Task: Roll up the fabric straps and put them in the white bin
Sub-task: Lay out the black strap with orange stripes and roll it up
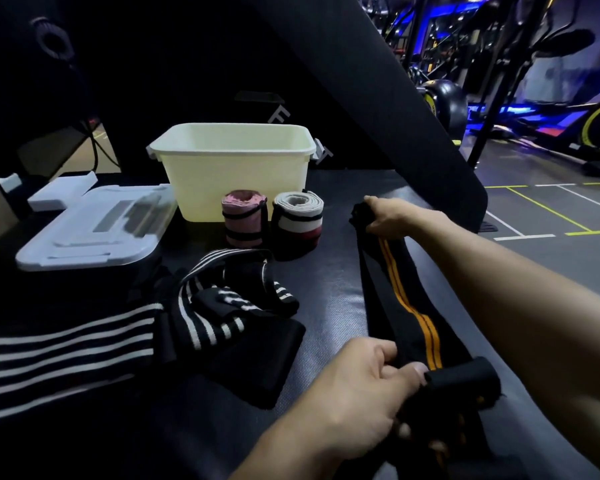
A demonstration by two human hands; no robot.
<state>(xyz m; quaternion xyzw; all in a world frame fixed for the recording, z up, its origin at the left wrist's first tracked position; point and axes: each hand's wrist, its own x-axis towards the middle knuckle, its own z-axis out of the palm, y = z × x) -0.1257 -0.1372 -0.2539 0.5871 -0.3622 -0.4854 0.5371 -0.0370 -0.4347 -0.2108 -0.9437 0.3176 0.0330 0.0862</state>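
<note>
Gym machines glow blue behind a dark padded bench [329,306], where the left hand [357,400] pinches the near end of a black strap with orange stripes [400,303] between thumb and curled fingers, and the right hand [390,216] grips its far end at 1 o'clock. Two rolled straps, pink [245,218] and white-and-maroon [298,220], stand touching the white bin [236,174] at 11 o'clock. Loose black-and-white striped straps [201,306] lie at 9 o'clock, near a clear lid [97,226].

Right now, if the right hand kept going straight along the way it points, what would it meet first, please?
The right hand, holding the far end of the orange-striped strap, points toward the grey roll; that likely comes first, though depth is unclear.
</note>
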